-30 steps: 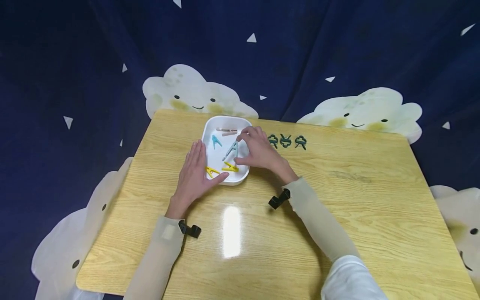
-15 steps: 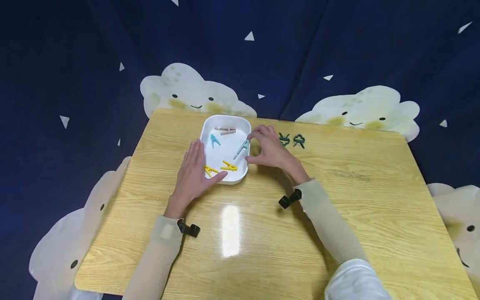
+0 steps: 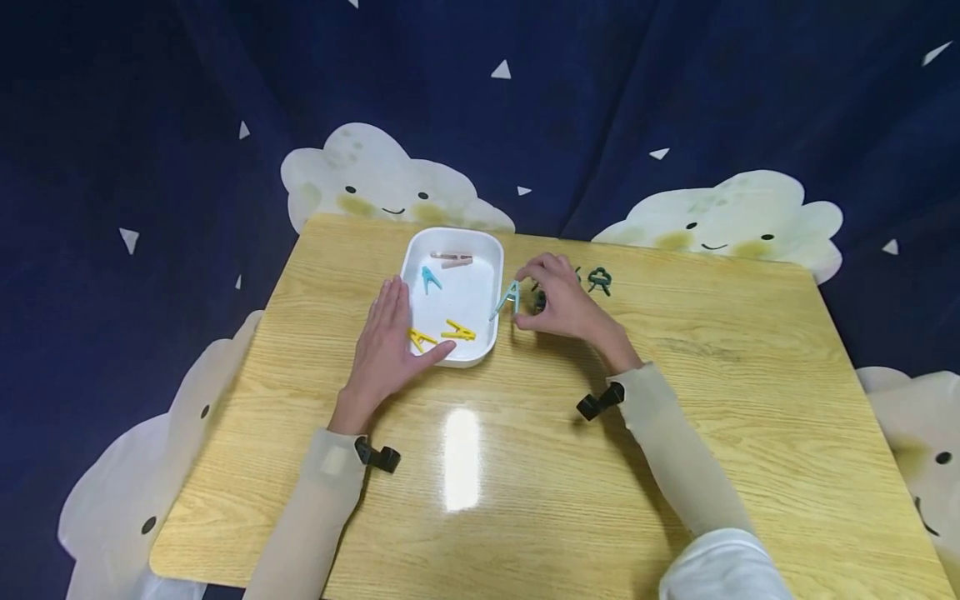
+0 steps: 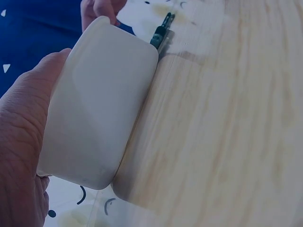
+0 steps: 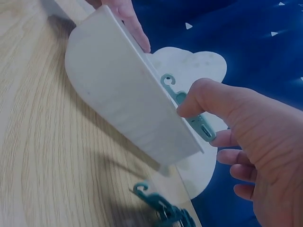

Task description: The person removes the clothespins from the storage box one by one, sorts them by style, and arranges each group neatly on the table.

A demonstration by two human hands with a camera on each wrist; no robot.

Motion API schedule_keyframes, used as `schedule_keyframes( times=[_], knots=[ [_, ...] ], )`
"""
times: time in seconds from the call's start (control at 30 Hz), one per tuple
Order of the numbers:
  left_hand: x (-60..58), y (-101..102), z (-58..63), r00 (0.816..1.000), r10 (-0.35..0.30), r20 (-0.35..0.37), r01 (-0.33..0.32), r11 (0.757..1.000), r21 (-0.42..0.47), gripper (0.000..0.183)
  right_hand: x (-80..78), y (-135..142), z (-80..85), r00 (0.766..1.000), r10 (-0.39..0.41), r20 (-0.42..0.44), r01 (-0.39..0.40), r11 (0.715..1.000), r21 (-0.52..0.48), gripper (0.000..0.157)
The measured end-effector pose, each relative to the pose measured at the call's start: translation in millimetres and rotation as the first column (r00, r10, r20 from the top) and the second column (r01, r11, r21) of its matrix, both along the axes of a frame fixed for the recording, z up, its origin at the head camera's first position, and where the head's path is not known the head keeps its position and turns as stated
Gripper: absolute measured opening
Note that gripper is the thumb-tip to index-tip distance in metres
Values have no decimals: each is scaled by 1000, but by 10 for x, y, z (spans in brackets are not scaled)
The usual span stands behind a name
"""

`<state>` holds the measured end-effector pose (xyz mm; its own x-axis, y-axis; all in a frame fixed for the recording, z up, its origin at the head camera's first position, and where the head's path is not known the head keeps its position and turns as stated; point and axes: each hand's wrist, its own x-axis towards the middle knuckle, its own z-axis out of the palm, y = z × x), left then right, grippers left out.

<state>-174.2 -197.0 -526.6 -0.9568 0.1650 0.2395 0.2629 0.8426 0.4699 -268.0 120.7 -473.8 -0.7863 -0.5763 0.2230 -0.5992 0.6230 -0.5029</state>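
My right hand [image 3: 566,304] pinches a pale teal clothespin [image 3: 508,298] between thumb and fingers, just off the right rim of a white plastic tub [image 3: 491,250]. In the right wrist view, the clothespin [image 5: 202,126] has a hooked end pointing away from the thumb. Along the tub's left side lies my left hand [image 3: 386,346], its fingers straight and its thumb reaching over the front rim. Inside the tub are a blue clothespin [image 3: 431,279], two yellow clothespins [image 3: 459,331] and pinkish-brown clothespin pieces [image 3: 456,262] near the back.
Dark green clips [image 3: 599,280] stand in a row on the wooden table [image 3: 712,400] right of the tub, partly hidden by my right hand. A dark blue curtain [image 3: 570,108] with white cloud shapes surrounds the table.
My right hand has carried the pale teal clothespin from inside the tub rightward past its right rim, covering more of the green clips. The left hand stays at the tub.
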Motion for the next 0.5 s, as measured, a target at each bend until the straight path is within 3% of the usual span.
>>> schedule_keyframes(
  times=[0.5],
  knots=[
    [2, -9, -5, 1000, -3, -13, 3, 1000, -1, 126, -14, 488, -164, 998, -19, 57, 23, 998, -64, 58]
  ],
)
